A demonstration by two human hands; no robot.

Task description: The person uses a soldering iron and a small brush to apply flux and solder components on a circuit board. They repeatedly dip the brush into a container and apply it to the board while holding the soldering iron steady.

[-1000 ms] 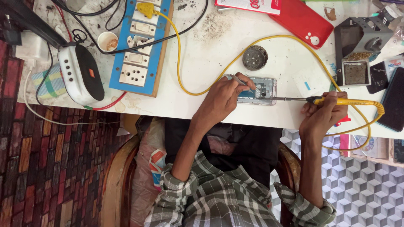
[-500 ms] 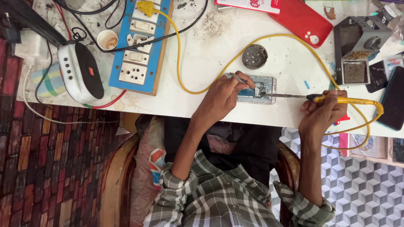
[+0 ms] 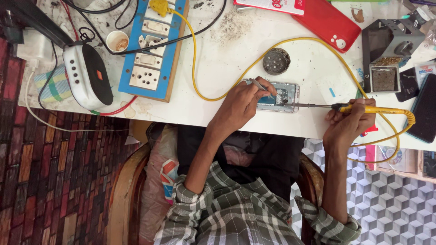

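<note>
An opened phone [image 3: 284, 96] with its circuit board showing lies near the front edge of the white table [image 3: 218, 59]. My left hand [image 3: 240, 105] rests on the phone's left end and pinches thin metal tweezers [image 3: 260, 85] whose tips point at the board. My right hand [image 3: 349, 124] grips the yellow handle of a soldering iron [image 3: 363, 109]. Its long metal tip reaches left and touches the board. A yellow cord [image 3: 254, 63] loops from the iron across the table to a yellow plug [image 3: 160, 6].
A blue power strip board [image 3: 152, 50] lies at the left, with a small white and black speaker [image 3: 86, 75] beside it. A round tip cleaner [image 3: 276, 61], a red phone case [image 3: 329, 22], a grey iron stand [image 3: 386, 50] and dark phones [image 3: 424, 109] surround the work.
My left hand has shifted slightly on the phone with the tweezers. The soldering iron stays held to the board.
</note>
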